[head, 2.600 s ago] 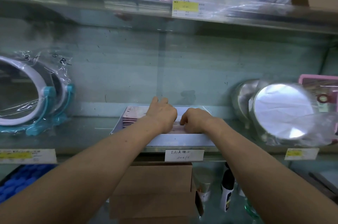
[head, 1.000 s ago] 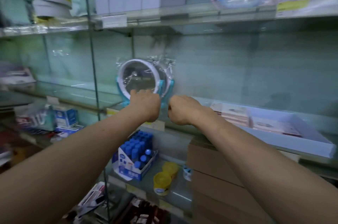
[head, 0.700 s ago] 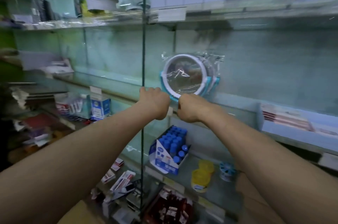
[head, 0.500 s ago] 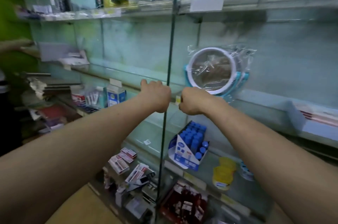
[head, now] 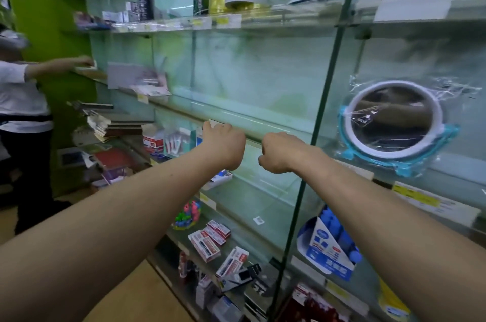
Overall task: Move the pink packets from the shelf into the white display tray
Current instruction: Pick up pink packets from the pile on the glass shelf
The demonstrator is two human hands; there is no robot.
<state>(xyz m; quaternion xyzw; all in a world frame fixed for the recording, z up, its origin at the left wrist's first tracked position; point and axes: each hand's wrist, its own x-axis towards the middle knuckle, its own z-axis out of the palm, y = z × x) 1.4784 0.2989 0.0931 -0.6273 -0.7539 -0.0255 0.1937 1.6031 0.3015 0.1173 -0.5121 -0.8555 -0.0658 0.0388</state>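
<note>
Far left, another person [head: 23,95] in a white top reaches to a shelf by the green wall. Just right of that reach, a blurred pinkish stack lies on the middle glass shelf [head: 236,115]. I take it for the pink packets [head: 151,79], though the blur keeps me from being sure. They sit well apart from both hands, up and to the left. The white display tray is nowhere in view, so how much it already holds cannot be read here. My judgement is that the task is unfinished and in a fetching step, with at least this stack left to carry and neither hand loaded.

The left hand [head: 223,145] is stretched forward on a straight arm, its back turned up and its fingers curled into a fist near the front edge of the glass shelf. No packet shows in it (the palm faces away, so something very small could hide there). Just beside it, across a narrow gap, the right hand [head: 278,153] is held the same way, knuckles forward and fingers folded under, with nothing visible in its grip. Its forearm crosses in front of the upright glass divider [head: 324,95]. Further right, a round mirror [head: 394,119] in plastic wrap stands in the next bay, well clear of both hands
</note>
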